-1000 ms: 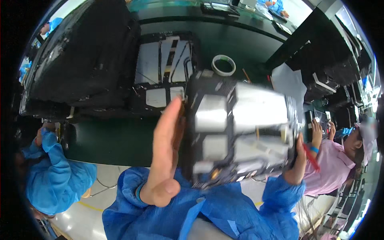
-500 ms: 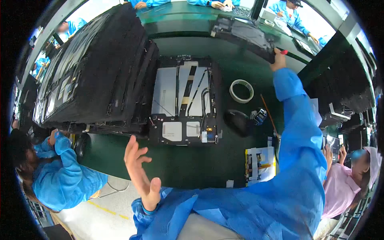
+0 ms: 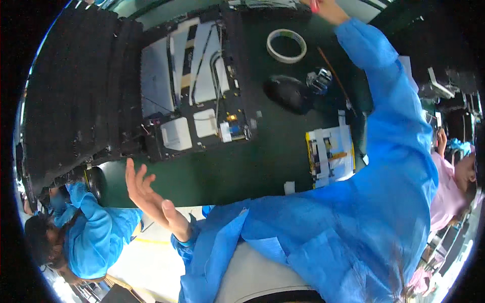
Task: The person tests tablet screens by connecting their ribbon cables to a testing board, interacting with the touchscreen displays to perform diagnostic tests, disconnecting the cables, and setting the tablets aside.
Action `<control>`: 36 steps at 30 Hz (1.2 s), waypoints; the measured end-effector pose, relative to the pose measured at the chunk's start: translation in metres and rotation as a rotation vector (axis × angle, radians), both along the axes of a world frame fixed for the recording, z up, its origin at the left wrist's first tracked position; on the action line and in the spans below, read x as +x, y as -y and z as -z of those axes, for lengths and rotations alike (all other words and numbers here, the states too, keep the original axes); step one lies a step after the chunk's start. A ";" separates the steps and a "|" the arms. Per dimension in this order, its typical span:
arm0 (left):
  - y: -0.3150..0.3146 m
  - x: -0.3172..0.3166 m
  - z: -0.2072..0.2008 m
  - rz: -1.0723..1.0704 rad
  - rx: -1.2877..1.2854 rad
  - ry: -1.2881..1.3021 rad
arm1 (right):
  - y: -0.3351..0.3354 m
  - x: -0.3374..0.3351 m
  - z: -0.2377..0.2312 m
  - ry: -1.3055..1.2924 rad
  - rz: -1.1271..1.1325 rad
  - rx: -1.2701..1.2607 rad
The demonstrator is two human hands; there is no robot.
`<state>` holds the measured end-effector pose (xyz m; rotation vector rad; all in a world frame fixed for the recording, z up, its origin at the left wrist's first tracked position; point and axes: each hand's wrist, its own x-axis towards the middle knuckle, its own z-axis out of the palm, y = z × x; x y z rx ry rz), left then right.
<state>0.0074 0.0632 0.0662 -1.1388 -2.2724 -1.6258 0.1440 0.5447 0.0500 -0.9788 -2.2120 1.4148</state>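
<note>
My left hand (image 3: 154, 197) hovers over the near edge of the green table, open, fingers spread and holding nothing. Up at the top edge of the picture is my right hand (image 3: 331, 11), partly cut off, with a bit of red at its thumb. Beside its fingers shows a strip of a flat black device panel (image 3: 262, 4), which the hand grips at one end; most of the panel is out of view. An opened flat black device (image 3: 202, 108) with silver plates, dark cables and a small circuit board lies on the table beyond my left hand.
A tall stack of black panels (image 3: 76, 96) stands on the left. Right of the device are a tape roll (image 3: 273, 54), a black mouse (image 3: 289, 95), a thin brown stick (image 3: 333, 73) and a taped battery pack (image 3: 328, 156). Co-workers sit left (image 3: 101, 237) and right (image 3: 444, 187).
My view has tipped, so the table things sit higher and further left. My right hand and the black panel have moved to the top edge, mostly out of sight. My left hand stays open.
</note>
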 end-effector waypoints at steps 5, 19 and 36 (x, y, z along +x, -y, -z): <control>0.006 -0.001 0.000 0.119 0.077 -0.012 | 0.137 0.090 0.015 0.067 -0.351 0.686; 0.024 -0.004 -0.008 0.225 -0.052 0.205 | 0.086 0.176 0.027 0.371 -0.075 0.476; -0.005 -0.025 -0.007 0.326 -0.032 0.427 | 0.269 0.020 -0.052 -0.175 -0.012 -0.394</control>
